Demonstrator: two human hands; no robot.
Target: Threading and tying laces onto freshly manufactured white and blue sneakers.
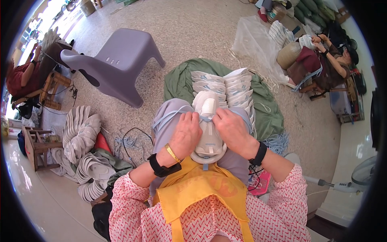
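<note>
A white shoe upper (pixel 209 139) with pale blue details lies across my lap, its tongue pointing away from me. My left hand (pixel 186 131) is closed in a pinch at the left of its eyelet area, gripping a light blue shoelace (pixel 173 114) that trails over my left thigh. On the opposite side, my right hand (pixel 230 126) pinches the lace too, and a loose length runs over my right knee. A short blue strip of lace crosses the upper between both hands. The fingertips partly hide the eyelets.
Stacked white uppers (pixel 219 86) rest on a green cloth (pixel 266 117) ahead. More uppers (pixel 82 135) pile at left by a wooden stool (pixel 38 147). A purple plastic chair (pixel 121 52) stands far left. Seated people work at both sides; a fan (pixel 363 171) is at right.
</note>
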